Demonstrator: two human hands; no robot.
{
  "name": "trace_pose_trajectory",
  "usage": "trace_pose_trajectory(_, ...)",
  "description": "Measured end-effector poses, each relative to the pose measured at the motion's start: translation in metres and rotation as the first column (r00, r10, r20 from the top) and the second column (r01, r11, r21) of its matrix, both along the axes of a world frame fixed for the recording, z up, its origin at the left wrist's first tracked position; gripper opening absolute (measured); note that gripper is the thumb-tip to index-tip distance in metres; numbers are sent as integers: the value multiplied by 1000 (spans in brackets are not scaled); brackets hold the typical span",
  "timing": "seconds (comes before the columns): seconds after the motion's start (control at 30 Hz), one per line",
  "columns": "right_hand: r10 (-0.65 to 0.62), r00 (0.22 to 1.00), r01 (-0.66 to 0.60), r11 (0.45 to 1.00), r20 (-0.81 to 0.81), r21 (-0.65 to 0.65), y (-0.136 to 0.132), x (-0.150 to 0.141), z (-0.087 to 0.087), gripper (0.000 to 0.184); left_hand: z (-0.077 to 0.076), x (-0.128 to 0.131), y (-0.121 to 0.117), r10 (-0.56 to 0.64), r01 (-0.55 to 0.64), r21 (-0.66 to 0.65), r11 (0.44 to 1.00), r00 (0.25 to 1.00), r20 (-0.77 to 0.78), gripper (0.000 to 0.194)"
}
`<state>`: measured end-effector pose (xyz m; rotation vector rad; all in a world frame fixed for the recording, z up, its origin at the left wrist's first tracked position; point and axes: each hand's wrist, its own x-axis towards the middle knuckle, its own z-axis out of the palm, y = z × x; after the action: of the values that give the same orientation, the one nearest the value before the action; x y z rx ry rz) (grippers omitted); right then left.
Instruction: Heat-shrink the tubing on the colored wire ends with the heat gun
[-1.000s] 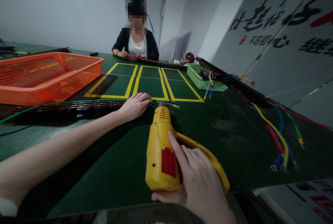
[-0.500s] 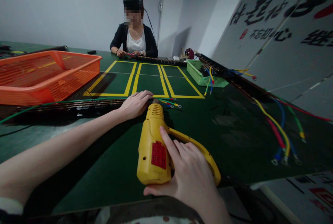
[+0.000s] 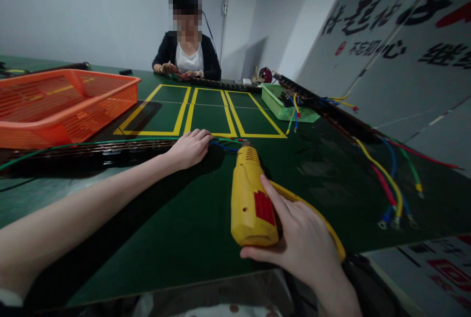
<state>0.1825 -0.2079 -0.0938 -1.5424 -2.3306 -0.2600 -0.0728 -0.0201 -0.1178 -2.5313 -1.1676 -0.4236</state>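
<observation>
My right hand (image 3: pixel 303 238) is wrapped round a yellow heat gun (image 3: pixel 247 189) with a red label, its nozzle pointing away from me across the table. My left hand (image 3: pixel 192 149) is closed over the right end of a long dark strip (image 3: pixel 121 154), where its wires come out. Beyond those fingers, a blue wire (image 3: pixel 226 147) and a green wire (image 3: pixel 223 138) run right toward the gun's nozzle. The nozzle hides the wires' far ends. What lies under my left palm is also hidden.
An orange basket (image 3: pixel 73 123) stands on the left of the green table (image 3: pixel 176 238). At the right, a green basket (image 3: pixel 281 108) sits beneath another dark strip (image 3: pixel 338 116) with coloured wires (image 3: pixel 393 194) hanging from it. A co-worker (image 3: pixel 187 57) sits across the table.
The heat gun has moved right in my right hand, its nozzle shifting from beside my left fingers to near the wire ends. My left hand has stayed on the strip's end.
</observation>
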Motion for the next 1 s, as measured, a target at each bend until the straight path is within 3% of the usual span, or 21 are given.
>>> trace_pose_trajectory(0.2,-19,998,12,993,66,114,0,6,-2,110,0,5,-5,76,-76,32,997,997,-9,43)
trace_pose_trajectory(0.37,-36,997,25,984,61,174,-2,-6,-7,112,-1,5,-6,71,-71,34,997,997,-7,41)
trace_pose_trajectory(0.6,12,1000,-9,990,-21,143,1,-37,-16,121,-4,4,-4,60,-63,66,996,997,44,39)
trace_pose_trajectory(1.0,77,996,-76,997,-55,10,3,-71,-9,131,3,4,-9,65,-66,8,998,998,6,35)
